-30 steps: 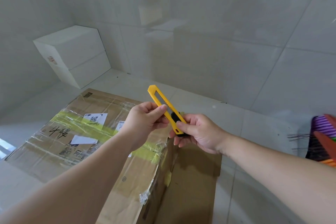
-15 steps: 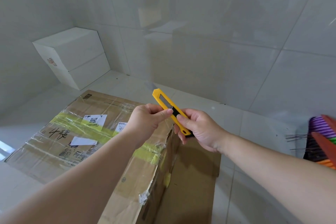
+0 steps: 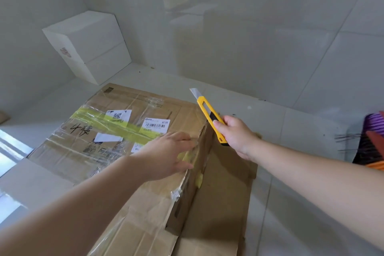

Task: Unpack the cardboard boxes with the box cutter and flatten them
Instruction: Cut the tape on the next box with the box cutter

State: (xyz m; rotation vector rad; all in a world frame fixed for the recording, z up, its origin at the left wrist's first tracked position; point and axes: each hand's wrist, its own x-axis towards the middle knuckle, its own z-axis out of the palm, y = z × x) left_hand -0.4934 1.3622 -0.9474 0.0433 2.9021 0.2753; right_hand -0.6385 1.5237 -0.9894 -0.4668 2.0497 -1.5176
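A large brown cardboard box (image 3: 116, 141) lies on a pale tiled floor (image 3: 291, 193), its top sealed with clear tape and crossed by a strip of yellow tape (image 3: 116, 124) that runs from far left toward near right, past two white shipping labels. The left hand (image 3: 166, 155) rests on the box's right edge with fingers straight and spread, pressing down on the near end of the yellow strip. The right hand (image 3: 234, 135) is curled round the handle of a yellow box cutter (image 3: 211, 118), held in the air just right of the box, blade out and pointing up and to the far left (not touching cardboard). The taped seam lies to the left of the blade and below it, so the cutter probably has to swing leftward and tip down to follow the strip's length. A loose sheet of cardboard (image 3: 224, 203) lies flat beside the box on the right. A white box (image 3: 89, 45) stands in the far left corner.
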